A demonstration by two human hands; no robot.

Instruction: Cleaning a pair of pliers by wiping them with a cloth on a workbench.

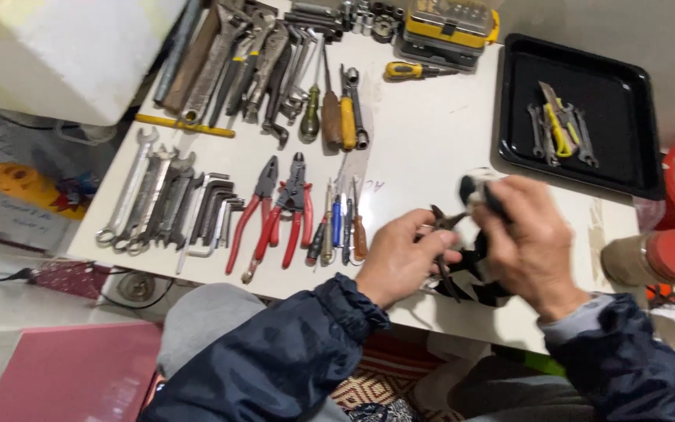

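Left hand: the left hand is near the front edge of the white table; its fingers are pressed around a small dark plier-like tool.
Right hand: the right hand is just beside the left one; its fingers are closed on a black and white cloth, which is pushed against the tool. The picture is blurred here, so I cannot tell how the tool's jaws stand.
Tool and cloth: both are above the front part of the table, between the two hands, close to the edge that faces the person.
Left of the hands: a row of screwdrivers lies just beside the left hand, then red-handled pliers and wrenches toward the left edge.
Far edge: big wrenches and pliers lie there, a yellow screwdriver and a yellow and black case.
Right side: a black tray with some small tools stands near the right edge, well apart from the hands. A jar with a red lid lies near the right wrist.
Open room: the bare white middle of the table, between the screwdrivers and the tray, is the free surface.
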